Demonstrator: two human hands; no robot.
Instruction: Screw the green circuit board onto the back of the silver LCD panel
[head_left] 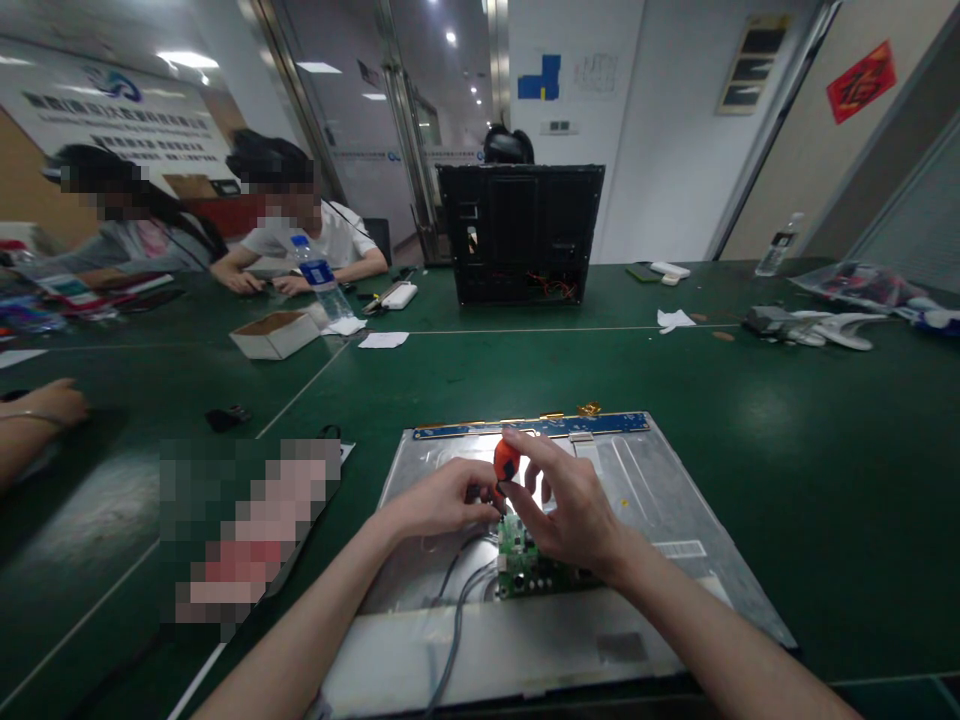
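My right hand (571,500) grips the orange-and-black handle of a screwdriver (506,458), which stands nearly upright over a green circuit board (517,572). Beside the screwdriver's lower end, my left hand (448,497) is pinched closed at the board's upper left corner. What its fingertips hold is hidden. The board rests on the silver metal back of a flat display panel (645,480). Grey cables (459,625) run from the board's left side down the panel. A blue circuit strip (600,425) lines the panel's far edge.
Across the green table stands a black monitor housing (520,235) with a person partly hidden behind it. A white box (276,334) and a water bottle (321,280) stand at the left, near two seated people. Another person's hand (56,403) reaches in at the left edge.
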